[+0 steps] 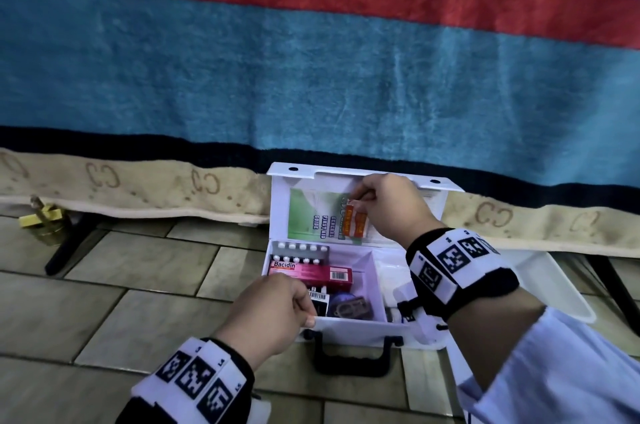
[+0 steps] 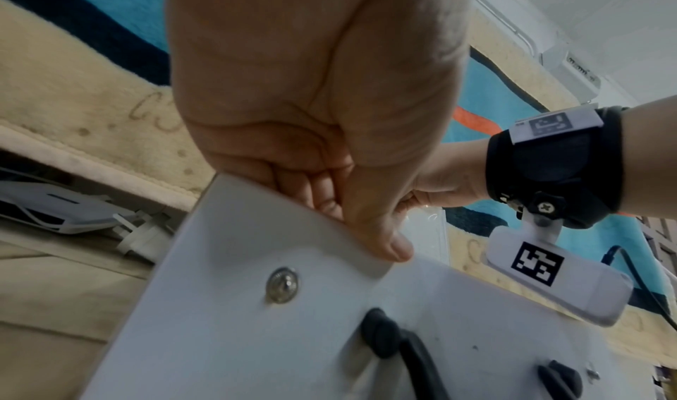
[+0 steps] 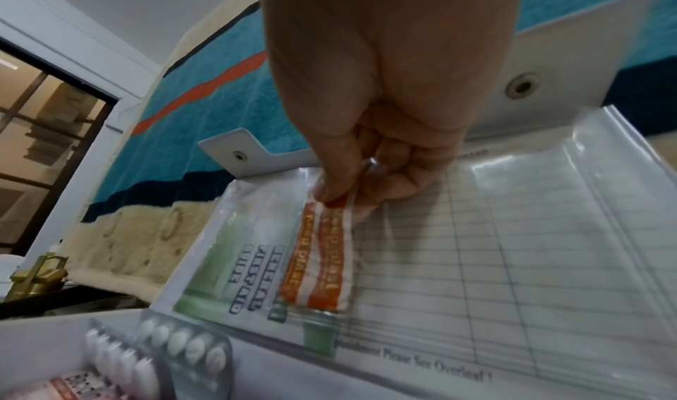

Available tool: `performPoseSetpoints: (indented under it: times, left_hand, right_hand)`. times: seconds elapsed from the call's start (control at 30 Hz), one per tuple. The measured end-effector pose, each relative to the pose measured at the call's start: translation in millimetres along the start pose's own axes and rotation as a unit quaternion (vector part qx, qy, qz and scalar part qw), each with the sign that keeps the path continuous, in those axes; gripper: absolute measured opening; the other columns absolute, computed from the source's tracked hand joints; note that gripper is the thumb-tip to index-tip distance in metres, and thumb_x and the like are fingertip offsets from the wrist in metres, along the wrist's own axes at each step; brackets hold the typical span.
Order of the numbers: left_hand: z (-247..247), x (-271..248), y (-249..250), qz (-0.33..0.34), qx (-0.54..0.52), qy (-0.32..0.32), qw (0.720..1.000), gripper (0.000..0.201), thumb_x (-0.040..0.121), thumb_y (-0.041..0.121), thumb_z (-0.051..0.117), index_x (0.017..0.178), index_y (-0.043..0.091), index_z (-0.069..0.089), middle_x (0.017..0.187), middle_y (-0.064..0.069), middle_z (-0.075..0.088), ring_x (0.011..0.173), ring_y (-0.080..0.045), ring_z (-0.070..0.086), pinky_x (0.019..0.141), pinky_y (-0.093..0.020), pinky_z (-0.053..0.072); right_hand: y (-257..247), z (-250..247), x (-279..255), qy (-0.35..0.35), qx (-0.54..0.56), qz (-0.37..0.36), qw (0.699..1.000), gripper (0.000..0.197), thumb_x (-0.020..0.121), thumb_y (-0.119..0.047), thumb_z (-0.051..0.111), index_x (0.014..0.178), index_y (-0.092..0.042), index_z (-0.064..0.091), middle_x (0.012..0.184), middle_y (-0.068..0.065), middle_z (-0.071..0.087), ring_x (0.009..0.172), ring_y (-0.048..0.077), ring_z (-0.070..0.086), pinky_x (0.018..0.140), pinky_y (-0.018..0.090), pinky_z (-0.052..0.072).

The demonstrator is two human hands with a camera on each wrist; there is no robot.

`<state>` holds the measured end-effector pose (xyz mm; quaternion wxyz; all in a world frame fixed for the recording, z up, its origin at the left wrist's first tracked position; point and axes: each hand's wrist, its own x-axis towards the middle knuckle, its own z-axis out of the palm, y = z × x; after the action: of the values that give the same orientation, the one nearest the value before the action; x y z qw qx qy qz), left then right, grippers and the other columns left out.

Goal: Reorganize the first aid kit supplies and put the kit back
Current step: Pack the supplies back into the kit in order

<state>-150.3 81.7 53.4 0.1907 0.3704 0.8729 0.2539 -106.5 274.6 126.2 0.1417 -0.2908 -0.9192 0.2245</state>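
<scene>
A white first aid kit (image 1: 360, 323) lies open on the tiled floor, its lid (image 1: 346, 178) leaning back against a hanging blanket. My left hand (image 1: 277, 309) grips the kit's front wall (image 2: 256, 261), thumb outside, fingers curled over the rim. My right hand (image 1: 388, 205) pinches orange-and-white plaster strips (image 1: 358, 221) by their top end against the clear lid pocket (image 3: 512, 261), beside a green first aid guide (image 1: 308, 216). In the left compartment lie a blister pack of white pills (image 1: 299, 252), a pink Bacidin box (image 1: 311, 273) and a dark round item (image 1: 349, 304).
A black carry handle (image 1: 356, 354) sticks out of the kit's front. A white tray (image 1: 550, 285) sits on the floor right of the kit. A brass object (image 1: 41, 219) stands at far left. Black legs (image 1: 69, 243) come down under the blanket's cream border.
</scene>
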Motion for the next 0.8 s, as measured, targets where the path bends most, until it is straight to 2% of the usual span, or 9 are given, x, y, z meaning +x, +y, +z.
performPoseSetpoints:
  times: [0.07, 0.13, 0.2, 0.33, 0.57, 0.73, 0.8]
  left_hand:
    - [0, 0, 0, 0.0, 0.0, -0.002, 1.0, 0.025, 0.076, 0.024, 0.073, 0.055, 0.029, 0.059, 0.06, 0.011, 0.059, 0.059, 0.0, 0.051, 0.055, -0.015, 0.037]
    - [-1, 0, 1, 0.001, 0.0, -0.004, 1.0, 0.026, 0.076, 0.024, 0.073, 0.055, 0.029, 0.059, 0.059, 0.011, 0.059, 0.057, 0.001, 0.05, 0.053, -0.015, 0.036]
    - [-1, 0, 1, 0.002, 0.003, -0.005, 1.0, 0.026, 0.076, 0.024, 0.073, 0.055, 0.029, 0.059, 0.059, 0.011, 0.058, 0.057, 0.002, 0.049, 0.053, -0.014, 0.036]
    - [-2, 0, 1, -0.003, 0.003, -0.005, 1.0, 0.025, 0.076, 0.024, 0.073, 0.055, 0.029, 0.06, 0.061, 0.011, 0.06, 0.058, 0.0, 0.051, 0.053, -0.015, 0.036]
    - [0, 2, 0, -0.009, -0.003, -0.008, 1.0, 0.027, 0.074, 0.023, 0.074, 0.053, 0.03, 0.059, 0.061, 0.01, 0.061, 0.058, -0.003, 0.052, 0.054, -0.017, 0.037]
    - [1, 2, -1, -0.003, -0.008, -0.003, 1.0, 0.029, 0.075, 0.021, 0.074, 0.052, 0.028, 0.058, 0.057, 0.01, 0.058, 0.054, -0.001, 0.049, 0.053, -0.016, 0.035]
    - [2, 2, -1, -0.001, -0.009, -0.002, 1.0, 0.029, 0.075, 0.02, 0.074, 0.052, 0.028, 0.058, 0.055, 0.01, 0.056, 0.053, -0.001, 0.048, 0.052, -0.017, 0.035]
  right_hand:
    - [1, 1, 0, 0.002, 0.001, 0.005, 1.0, 0.019, 0.083, -0.01, 0.065, 0.081, -0.029, 0.066, 0.079, -0.005, 0.069, 0.089, 0.014, 0.065, 0.082, 0.019, 0.048]
    - [1, 2, 0, -0.002, -0.007, 0.004, 1.0, 0.016, 0.085, -0.011, 0.064, 0.088, -0.026, 0.069, 0.086, -0.004, 0.071, 0.09, 0.015, 0.065, 0.086, 0.023, 0.049]
    - [-1, 3, -2, -0.004, -0.014, 0.004, 1.0, 0.015, 0.088, -0.012, 0.06, 0.094, -0.023, 0.069, 0.094, -0.001, 0.071, 0.091, 0.016, 0.065, 0.085, 0.027, 0.052]
    - [-2, 5, -5, 0.007, -0.037, -0.002, 0.999, 0.019, 0.09, -0.013, 0.056, 0.098, -0.023, 0.069, 0.101, 0.002, 0.071, 0.096, 0.021, 0.064, 0.086, 0.034, 0.053]
    - [-1, 3, -5, 0.011, -0.042, -0.021, 0.999, 0.02, 0.088, -0.012, 0.06, 0.097, -0.023, 0.074, 0.1, -0.002, 0.072, 0.095, 0.016, 0.064, 0.085, 0.026, 0.051]
    - [4, -9, -10, -0.006, -0.065, -0.029, 0.997, 0.02, 0.084, -0.015, 0.067, 0.1, -0.024, 0.072, 0.098, -0.003, 0.072, 0.097, 0.017, 0.063, 0.087, 0.031, 0.051]
    - [8, -21, -18, 0.009, -0.066, -0.036, 0.997, 0.023, 0.084, -0.015, 0.067, 0.105, -0.024, 0.071, 0.103, -0.004, 0.071, 0.096, 0.014, 0.063, 0.086, 0.028, 0.05]
